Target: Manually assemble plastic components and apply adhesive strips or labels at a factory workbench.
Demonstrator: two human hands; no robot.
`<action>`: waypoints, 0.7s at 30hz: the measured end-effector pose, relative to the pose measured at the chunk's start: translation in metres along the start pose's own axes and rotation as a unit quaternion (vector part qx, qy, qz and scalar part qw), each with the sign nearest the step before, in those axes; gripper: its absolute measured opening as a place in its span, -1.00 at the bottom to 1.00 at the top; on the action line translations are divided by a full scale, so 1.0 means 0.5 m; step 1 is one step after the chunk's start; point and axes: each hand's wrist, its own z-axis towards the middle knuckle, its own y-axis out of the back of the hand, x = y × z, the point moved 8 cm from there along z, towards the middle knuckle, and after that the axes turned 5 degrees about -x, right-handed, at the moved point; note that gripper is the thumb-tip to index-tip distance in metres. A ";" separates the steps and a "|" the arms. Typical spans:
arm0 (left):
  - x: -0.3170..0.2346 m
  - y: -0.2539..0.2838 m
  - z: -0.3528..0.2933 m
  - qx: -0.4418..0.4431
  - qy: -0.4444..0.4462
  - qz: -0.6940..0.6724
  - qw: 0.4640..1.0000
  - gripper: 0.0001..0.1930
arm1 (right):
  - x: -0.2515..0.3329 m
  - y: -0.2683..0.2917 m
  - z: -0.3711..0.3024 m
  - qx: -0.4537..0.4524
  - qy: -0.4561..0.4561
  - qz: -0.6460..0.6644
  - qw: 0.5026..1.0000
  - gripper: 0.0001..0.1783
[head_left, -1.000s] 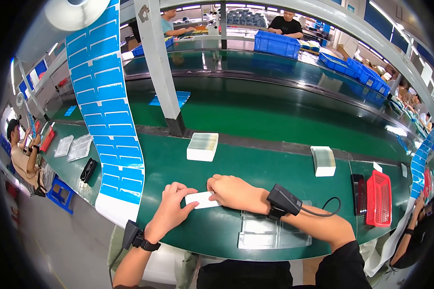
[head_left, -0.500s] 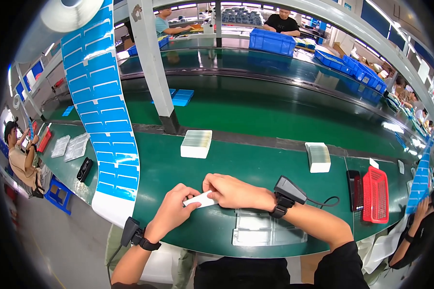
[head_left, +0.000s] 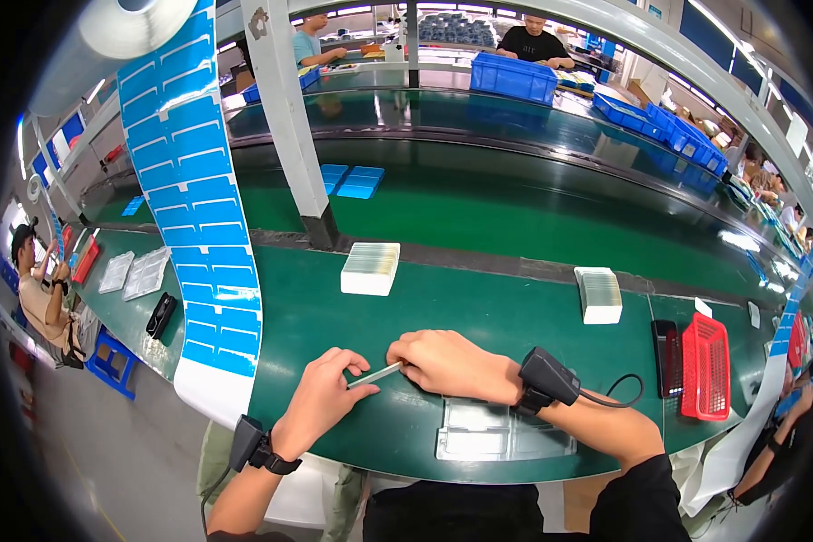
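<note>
Above the green bench, my left hand and my right hand hold a small thin sheet between them. It is seen nearly edge-on, pale with a greenish edge. The right fingers pinch its right end. My left thumb lies below its left end and the index finger above it. A clear plastic tray lies under my right forearm. Farther off stand a stack of thin sheets and a second stack, both with white sides.
A strip of blue film labels hangs from a roll on the left. At right are a red basket and a dark phone-like slab. Beyond the post runs a green conveyor. Co-workers sit at both sides and across.
The sheet has turned from showing its white face to nearly edge-on. My left fingers have spread a little, and my right hand has shifted slightly right and down.
</note>
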 end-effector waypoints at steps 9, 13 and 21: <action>0.042 -0.003 -0.005 0.024 0.140 -0.104 0.984 -0.82 | -0.015 -0.005 0.006 -0.023 -0.006 0.069 0.997 -0.83; 0.096 0.012 0.016 -0.023 0.138 -0.211 0.967 -0.84 | -0.044 0.003 0.022 -0.084 -0.059 0.165 0.981 -0.85; 0.102 0.061 0.168 -0.147 -0.049 -0.043 0.987 -0.86 | -0.106 0.054 0.118 -0.225 -0.041 0.074 0.971 -0.89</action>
